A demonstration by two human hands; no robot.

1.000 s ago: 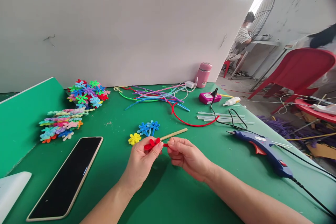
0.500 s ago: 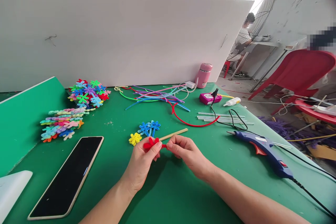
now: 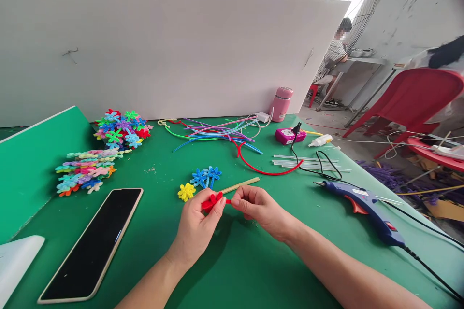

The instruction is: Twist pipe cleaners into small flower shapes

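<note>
A red pipe cleaner bent into petal loops [image 3: 213,201] is pinched between the thumb and fingers of my left hand [image 3: 195,224]. My right hand [image 3: 259,210] grips the short straight end of the same pipe cleaner, just to the right. Part of the red piece is hidden by my fingers. Behind my hands lies a thin wooden stick [image 3: 241,185]. A yellow pipe-cleaner flower [image 3: 186,192] rests beyond my left hand, beside blue pipe-cleaner flowers [image 3: 206,176]. A curved red pipe cleaner [image 3: 268,172] lies farther back on the green table [image 3: 232,270].
On the right are a blue glue gun [image 3: 366,207], clear glue sticks [image 3: 308,163], a magenta box [image 3: 290,135] and a white bottle [image 3: 320,140]. A phone [image 3: 94,241] and piled flowers [image 3: 123,129] occupy the left. Loose pipe cleaners [image 3: 217,130] and a pink flask [image 3: 282,104] stand near the white board [image 3: 163,53].
The red looped piece has turned slightly in my left fingers, and its petals now sit a little farther right. Both hands keep their hold, close to where they were.
</note>
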